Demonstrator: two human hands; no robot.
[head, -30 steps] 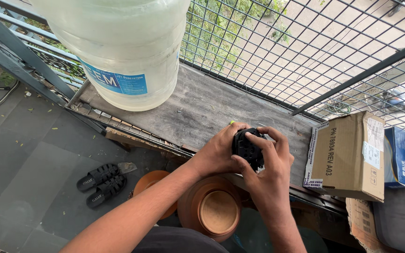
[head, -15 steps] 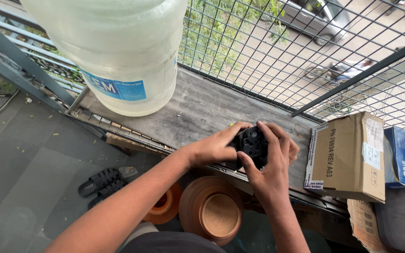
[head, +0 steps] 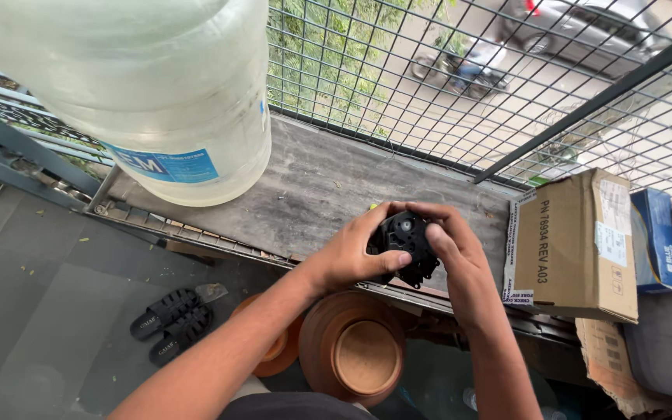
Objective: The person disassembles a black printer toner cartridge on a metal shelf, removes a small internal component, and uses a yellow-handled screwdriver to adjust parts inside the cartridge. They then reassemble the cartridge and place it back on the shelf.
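A small black round plastic part (head: 403, 247) with toothed edges is gripped between both my hands above the front edge of a grey concrete ledge (head: 320, 187). My left hand (head: 355, 253) wraps its left side, thumb across the front. My right hand (head: 451, 243) cups its right side, fingers curled over the top. Something small and yellow-green peeks out just above my left fingers. Much of the part is hidden by my fingers.
A large clear water jug (head: 149, 93) stands on the ledge at the left. A cardboard box (head: 577, 245) and a blue box (head: 659, 241) sit at the right. Wire mesh (head: 460, 85) fences the ledge. Below are terracotta pots (head: 355, 350) and black sandals (head: 169, 323).
My view has tilted up and nearer to the ledge, showing more of the street beyond the mesh. Both hands stay closed around the black part, shifted slightly.
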